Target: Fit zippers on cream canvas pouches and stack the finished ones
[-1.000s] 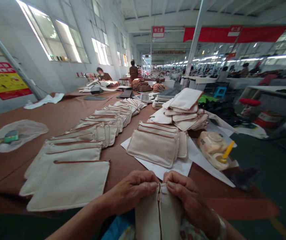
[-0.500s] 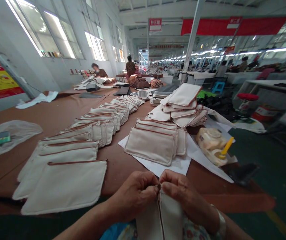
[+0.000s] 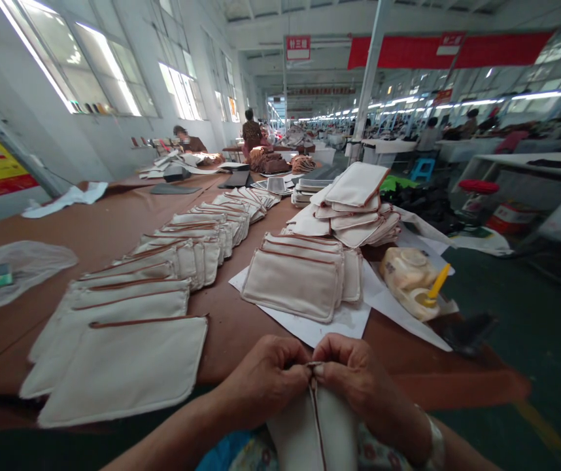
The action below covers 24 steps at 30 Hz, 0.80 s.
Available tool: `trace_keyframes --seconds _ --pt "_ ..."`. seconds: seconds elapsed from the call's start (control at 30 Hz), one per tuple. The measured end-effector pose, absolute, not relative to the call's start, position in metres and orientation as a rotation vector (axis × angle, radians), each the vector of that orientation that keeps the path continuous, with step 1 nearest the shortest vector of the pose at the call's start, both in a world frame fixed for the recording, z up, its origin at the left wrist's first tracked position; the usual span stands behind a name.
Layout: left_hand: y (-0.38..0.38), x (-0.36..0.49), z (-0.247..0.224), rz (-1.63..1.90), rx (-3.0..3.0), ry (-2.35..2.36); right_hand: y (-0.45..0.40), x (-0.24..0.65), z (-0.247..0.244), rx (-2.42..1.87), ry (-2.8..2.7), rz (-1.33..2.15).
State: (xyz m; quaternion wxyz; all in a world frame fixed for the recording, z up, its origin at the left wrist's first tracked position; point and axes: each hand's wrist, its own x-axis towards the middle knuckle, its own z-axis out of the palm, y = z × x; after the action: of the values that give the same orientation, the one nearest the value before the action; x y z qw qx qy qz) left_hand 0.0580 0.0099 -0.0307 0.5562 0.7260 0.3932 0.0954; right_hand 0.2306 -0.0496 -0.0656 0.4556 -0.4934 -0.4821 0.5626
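Note:
Between my two hands, over my lap, is a cream fabric pouch (image 3: 335,428) with a brown-edged opening running down its middle. My left hand (image 3: 273,376) pinches the top end of that opening from the left. From the right, my right hand (image 3: 352,373) pinches the same end, its fingertips almost touching the left ones. A bracelet (image 3: 436,437) is on the right wrist. Just beyond my hands, similar cream pouches (image 3: 290,284) overlap on white paper (image 3: 344,330). To the left, a long row of pouches with brown edging (image 3: 126,366) fans out along the table.
The brown-covered table (image 3: 234,327) ends close to my lap. A taller pile of pouches (image 3: 356,186) stands further back. At right sits a glue container (image 3: 410,271) with a yellow stick (image 3: 438,282). A plastic bag (image 3: 30,261) lies far left. People work in the background.
Both hands keep their pinch on the pouch, with fingertips shifted slightly so more of its top end shows. The whole view has turned a little to the right.

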Motion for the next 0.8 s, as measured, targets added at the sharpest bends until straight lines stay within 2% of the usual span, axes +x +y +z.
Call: trace_keyframes --seconds 0.23,0.43,0.6,0.7,0.8 --pt "0.006 0.055 -0.038 0.210 1.490 0.848 -0.057 0.232 -0.068 -1.125 -1.212 1.353" --pt "-0.001 0.052 -0.039 0.329 1.069 0.770 -0.064 0.243 -0.066 -0.883 -1.713 0.970" --pt "0.001 0.047 -0.047 0.216 1.103 0.716 -0.067 0.248 -0.074 -0.855 -1.922 0.781" --pt "0.003 0.043 -0.045 0.229 1.270 0.636 -0.073 0.247 -0.074 -0.871 -1.855 0.816" --pt "0.005 0.039 -0.038 0.222 1.427 0.593 -0.076 0.247 -0.067 -0.998 -1.594 1.011"
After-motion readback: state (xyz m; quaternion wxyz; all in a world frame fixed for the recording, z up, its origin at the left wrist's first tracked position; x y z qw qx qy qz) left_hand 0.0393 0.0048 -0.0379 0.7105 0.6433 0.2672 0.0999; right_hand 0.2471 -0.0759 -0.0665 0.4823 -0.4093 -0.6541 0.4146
